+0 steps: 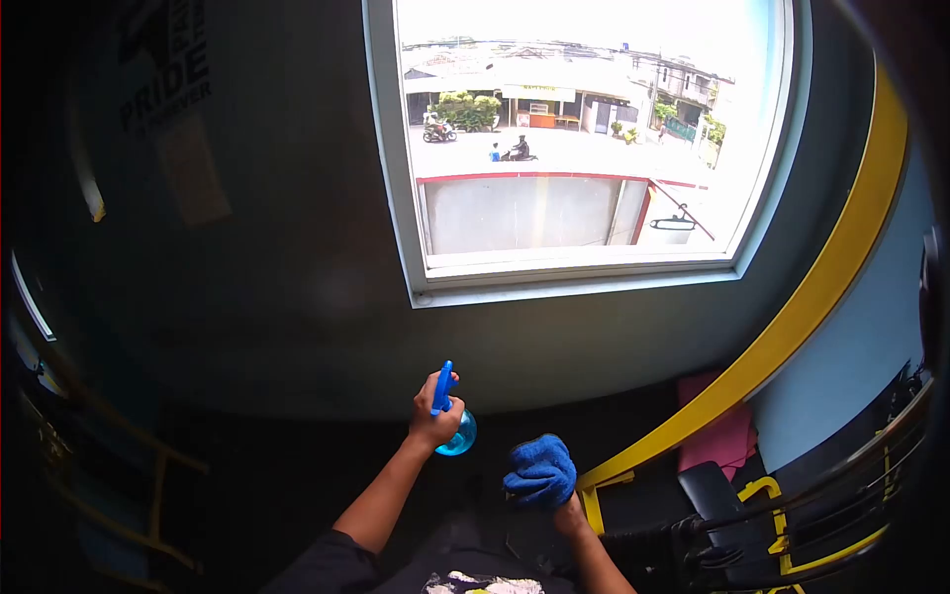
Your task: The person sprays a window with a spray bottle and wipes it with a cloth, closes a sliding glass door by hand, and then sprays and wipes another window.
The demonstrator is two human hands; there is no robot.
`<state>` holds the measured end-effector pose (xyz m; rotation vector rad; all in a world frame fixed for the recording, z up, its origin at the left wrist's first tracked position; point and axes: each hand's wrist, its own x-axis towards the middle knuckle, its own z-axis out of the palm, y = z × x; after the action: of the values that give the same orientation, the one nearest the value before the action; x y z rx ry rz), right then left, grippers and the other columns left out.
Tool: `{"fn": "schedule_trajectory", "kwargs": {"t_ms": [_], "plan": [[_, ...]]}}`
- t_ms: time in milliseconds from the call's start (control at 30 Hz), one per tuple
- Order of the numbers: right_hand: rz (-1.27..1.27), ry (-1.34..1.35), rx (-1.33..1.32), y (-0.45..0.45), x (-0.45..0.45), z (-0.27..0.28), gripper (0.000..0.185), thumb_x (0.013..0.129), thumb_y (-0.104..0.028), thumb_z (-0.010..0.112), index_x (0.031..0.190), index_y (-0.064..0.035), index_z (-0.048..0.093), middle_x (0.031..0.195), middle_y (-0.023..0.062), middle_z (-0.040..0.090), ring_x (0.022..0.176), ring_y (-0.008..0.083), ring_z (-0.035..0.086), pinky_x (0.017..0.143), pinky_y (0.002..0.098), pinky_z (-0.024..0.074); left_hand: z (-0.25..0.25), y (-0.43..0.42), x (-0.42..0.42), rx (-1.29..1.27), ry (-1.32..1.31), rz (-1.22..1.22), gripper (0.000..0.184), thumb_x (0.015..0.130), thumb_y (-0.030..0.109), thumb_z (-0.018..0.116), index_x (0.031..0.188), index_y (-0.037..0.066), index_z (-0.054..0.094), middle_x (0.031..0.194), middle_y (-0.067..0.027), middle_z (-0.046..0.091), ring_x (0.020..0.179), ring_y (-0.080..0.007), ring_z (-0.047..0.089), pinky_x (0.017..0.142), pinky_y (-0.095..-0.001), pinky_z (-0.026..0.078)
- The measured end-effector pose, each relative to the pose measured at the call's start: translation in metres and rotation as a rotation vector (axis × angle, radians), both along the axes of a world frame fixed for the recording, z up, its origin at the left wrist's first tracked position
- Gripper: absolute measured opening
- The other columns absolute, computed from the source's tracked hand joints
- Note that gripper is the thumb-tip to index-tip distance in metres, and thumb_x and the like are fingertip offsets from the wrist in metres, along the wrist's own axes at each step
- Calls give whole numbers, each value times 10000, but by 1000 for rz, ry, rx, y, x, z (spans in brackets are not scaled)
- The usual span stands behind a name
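My left hand (432,421) is closed around the neck of a spray bottle (458,438) with a blue trigger head and a clear blue body. The bottle's nozzle points up and toward the wall below the window. To the right, a bunched blue cloth (541,471) covers most of my right hand (568,515), which grips it from beneath; the fingers are hidden by the cloth. Both hands are held in front of my body, apart from each other. Ahead and above them is a white-framed window (584,269).
A yellow metal frame (792,337) curves up on the right, with a black padded seat (711,490) and pink mats (714,426) near its foot. Dark wall (277,297) with lettering stands to the left. Another yellow frame (158,495) is at lower left.
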<state>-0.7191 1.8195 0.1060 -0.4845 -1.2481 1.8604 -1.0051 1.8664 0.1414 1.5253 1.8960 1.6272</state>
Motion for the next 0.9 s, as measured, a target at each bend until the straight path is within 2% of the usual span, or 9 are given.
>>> {"fn": "schedule_trajectory", "kwargs": {"t_ms": [233,267,300,367,400,500,533,667,900], "plan": [[-117,-172,462,137,-22,-85,760,888,-746,503,690,-15,562,721,30,561,555,76,482,471,262,383,-12,234,-84,2,13,20,324,753,37,597,1077,36,583,1003,-144,670,860,-318,679,758,-396,556],[-505,-368,-247,101,-61,49,964,830,-792,508,1178,106,549,785,157,686,588,317,635,561,382,592,-23,260,-90,42,-69,38,291,753,36,589,1044,36,582,931,-138,660,850,-325,670,746,-399,552],[-523,-377,-262,121,-68,74,964,830,-792,508,1178,106,549,785,157,686,588,317,635,561,382,592,-44,286,-102,29,4,47,288,758,41,589,1046,45,587,899,-130,651,848,-329,666,749,-402,547],[-336,48,670,159,-83,106,647,937,-599,538,960,45,605,654,84,606,556,184,610,409,217,454,-30,300,-93,-97,-78,37,294,757,57,601,1050,59,591,912,-131,655,843,-328,666,762,-409,544],[-378,75,1046,189,-102,153,657,968,-593,480,680,-20,622,570,46,557,479,150,540,397,246,394,-32,308,-90,-97,-93,17,305,758,78,612,1062,72,595,932,-136,661,821,-322,667,770,-409,542],[-453,-181,667,198,-105,121,902,821,-831,445,539,-9,686,549,68,590,490,176,501,431,296,355,-44,325,-76,-67,-13,-15,304,762,91,615,1065,73,600,946,-136,667,797,-310,671,756,-401,545],[-328,-126,856,220,-54,-1,914,773,-860,473,564,1,697,537,65,578,498,167,492,437,297,353,-39,326,-73,-164,-56,-73,297,766,92,610,1062,68,605,947,-131,667,787,-297,674,748,-395,547],[-542,58,178,206,-66,-14,769,843,-731,599,625,5,557,694,20,532,576,69,459,456,235,349,-45,347,-50,-178,-98,-182,294,766,96,617,1058,62,611,939,-127,663,769,-279,672,734,-387,547],[-569,-180,378,257,-58,-11,1028,829,-879,319,561,51,665,585,113,636,632,218,627,591,309,535,-37,405,-2,-72,-108,-339,277,776,96,626,1050,59,601,928,-129,638,740,-265,637,719,-370,527]]}}
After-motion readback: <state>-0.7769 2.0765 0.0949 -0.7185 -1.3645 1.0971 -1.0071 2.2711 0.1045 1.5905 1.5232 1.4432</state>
